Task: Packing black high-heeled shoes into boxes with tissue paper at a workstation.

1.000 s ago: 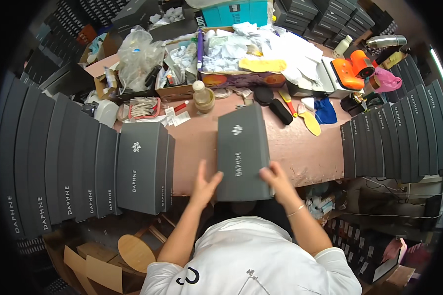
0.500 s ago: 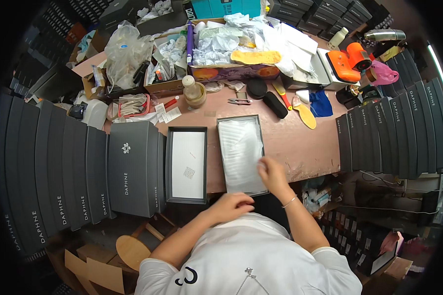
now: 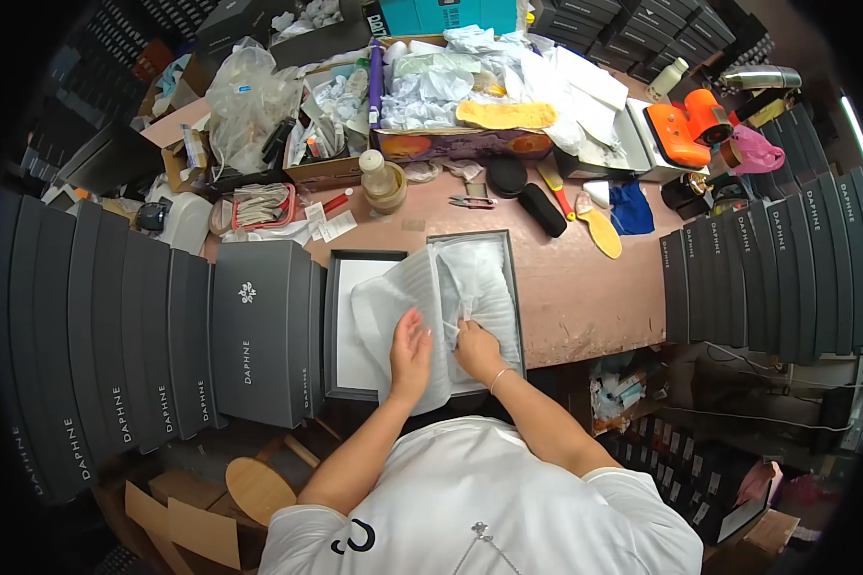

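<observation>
In front of me lies a dark grey shoe box (image 3: 517, 287) without its lid, lined with white translucent packing foam. One foam sheet (image 3: 379, 297) is folded out to the left, over the shallow box lid (image 3: 340, 369) beside it. My left hand (image 3: 410, 355) rests against this sheet with its fingers stretched out. Inside the box, my right hand (image 3: 478, 351) is closed on whitish wrapping (image 3: 463, 309), with a narrow white piece by its fingertips. What lies beneath the wrapping is hidden.
Grey shoe boxes (image 3: 259, 335) stand in rows at left, others (image 3: 767, 268) at right. Across the back are a carton (image 3: 451, 144) of crumpled paper, a glue jar (image 3: 384, 182), snips (image 3: 473, 202), a black brush (image 3: 542, 211), a yellow insole (image 3: 599, 234) and a blue cloth (image 3: 631, 209).
The top foam sheet, flat in the box before, is now opened leftward across the lid. My left hand has moved forward onto it, and my right hand has moved left into the box.
</observation>
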The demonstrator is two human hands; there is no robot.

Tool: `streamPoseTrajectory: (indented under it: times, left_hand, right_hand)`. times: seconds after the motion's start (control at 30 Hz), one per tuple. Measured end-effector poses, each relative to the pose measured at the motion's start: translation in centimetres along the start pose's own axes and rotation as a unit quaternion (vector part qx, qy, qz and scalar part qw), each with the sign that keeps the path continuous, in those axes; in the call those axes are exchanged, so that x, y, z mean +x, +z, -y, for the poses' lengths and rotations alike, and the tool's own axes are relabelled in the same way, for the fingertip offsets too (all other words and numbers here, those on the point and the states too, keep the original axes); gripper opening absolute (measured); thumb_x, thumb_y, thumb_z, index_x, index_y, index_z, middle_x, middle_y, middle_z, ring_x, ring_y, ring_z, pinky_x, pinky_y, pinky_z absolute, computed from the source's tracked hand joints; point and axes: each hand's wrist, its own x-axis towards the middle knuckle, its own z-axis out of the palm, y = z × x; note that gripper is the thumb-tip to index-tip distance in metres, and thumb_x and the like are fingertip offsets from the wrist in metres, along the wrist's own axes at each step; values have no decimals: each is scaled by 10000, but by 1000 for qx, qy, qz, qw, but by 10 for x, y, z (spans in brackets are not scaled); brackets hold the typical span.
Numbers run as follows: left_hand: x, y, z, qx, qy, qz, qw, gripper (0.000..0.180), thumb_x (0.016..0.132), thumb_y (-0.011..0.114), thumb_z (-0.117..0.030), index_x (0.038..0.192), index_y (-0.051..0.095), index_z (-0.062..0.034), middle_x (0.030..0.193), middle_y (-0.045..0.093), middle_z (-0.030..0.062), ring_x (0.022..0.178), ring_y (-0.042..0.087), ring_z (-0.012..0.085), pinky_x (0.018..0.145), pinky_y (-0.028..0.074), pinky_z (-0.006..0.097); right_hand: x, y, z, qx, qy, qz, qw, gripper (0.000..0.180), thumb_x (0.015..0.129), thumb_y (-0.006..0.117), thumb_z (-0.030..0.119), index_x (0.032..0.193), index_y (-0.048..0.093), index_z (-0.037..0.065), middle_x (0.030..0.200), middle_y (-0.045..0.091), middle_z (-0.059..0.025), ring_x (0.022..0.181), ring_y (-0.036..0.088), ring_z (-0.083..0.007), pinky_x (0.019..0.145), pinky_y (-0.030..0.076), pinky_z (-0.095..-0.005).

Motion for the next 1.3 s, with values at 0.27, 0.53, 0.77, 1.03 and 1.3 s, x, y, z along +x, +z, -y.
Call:
streamPoseTrajectory:
  times: [0.27, 0.53, 0.77, 1.03, 1.3]
  left_hand:
    - [-61, 13, -52, 198, 148, 124, 961, 966, 800, 748, -233, 1480, 101, -3, 1434, 339, 180, 1323, 354, 287, 1050, 354, 390]
    - [-25, -43, -47, -198, -74, 48, 976, 334, 920, 615, -147, 1194, 583, 42, 1141, 610, 106, 1054, 573, 161, 932, 438, 278]
    - [15, -61, 8, -228, -76, 93, 966, 486, 962, 484, -318, 1329, 442, -2, 1212, 568, 109, 1048, 576, 180, 908, 483, 334]
    - [27, -85, -99, -267, -280, 203, 900, 484, 924, 510, -420, 1079, 606, 28, 975, 668, 147, 835, 660, 222, 725, 556, 342]
    - [33, -86, -147, -357, 17, -205, 911, 440, 998, 366, -408, 1167, 537, -40, 1198, 565, 140, 1103, 548, 271, 976, 438, 425]
  right_hand:
    - [-35, -125, 58, 311, 67, 21, 948, 324, 824, 623, 222, 928, 587, -82, 831, 628, -241, 774, 637, -292, 699, 482, -386]
    - [-29, -186, 78, 43, -257, -293, 920, 282, 802, 716, 230, 1008, 624, 61, 1160, 591, -132, 1177, 478, -327, 1007, 365, -491]
    - [-80, -103, 129, 191, -318, -10, 929, 273, 845, 657, 185, 1086, 607, 67, 1199, 565, -134, 1169, 495, -323, 1067, 282, -528]
    - [-38, -209, 65, -17, -275, 72, 958, 620, 733, 767, 257, 1253, 501, 48, 953, 632, -144, 833, 639, -273, 747, 506, -330]
    - [-44, -128, -12, 617, 151, -51, 770, 244, 940, 589, 214, 1041, 577, -8, 650, 496, 26, 481, 442, -51, 423, 360, -205]
